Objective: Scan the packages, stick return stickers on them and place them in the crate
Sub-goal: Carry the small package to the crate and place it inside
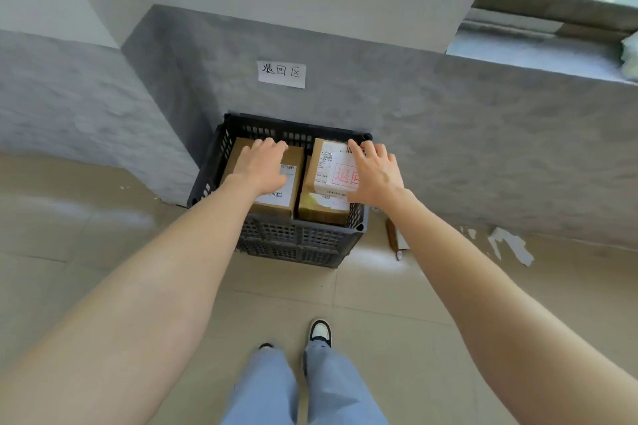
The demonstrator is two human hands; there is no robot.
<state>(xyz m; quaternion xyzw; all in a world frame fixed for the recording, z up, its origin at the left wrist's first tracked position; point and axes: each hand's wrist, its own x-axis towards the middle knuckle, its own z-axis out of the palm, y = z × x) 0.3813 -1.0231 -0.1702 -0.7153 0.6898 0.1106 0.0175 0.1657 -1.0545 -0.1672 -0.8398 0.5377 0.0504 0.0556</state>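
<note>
A black slatted crate (297,241) stands on the floor against the grey wall. Inside on the left lies a brown cardboard package (276,207) with a white barcode label. My left hand (260,167) rests flat on top of it, fingers spread. On the right a smaller package (328,162) with a white label and a red-printed return sticker (345,178) sits on top of another brown package (322,209). My right hand (374,174) hovers over or touches its right edge, fingers apart; I cannot tell if it grips.
A paper sign (281,74) with handwritten characters is stuck on the wall above the crate. A brown flat item (392,236) lies on the tiled floor right of the crate. White paint patches (511,247) mark the floor. My shoes (319,333) stand below.
</note>
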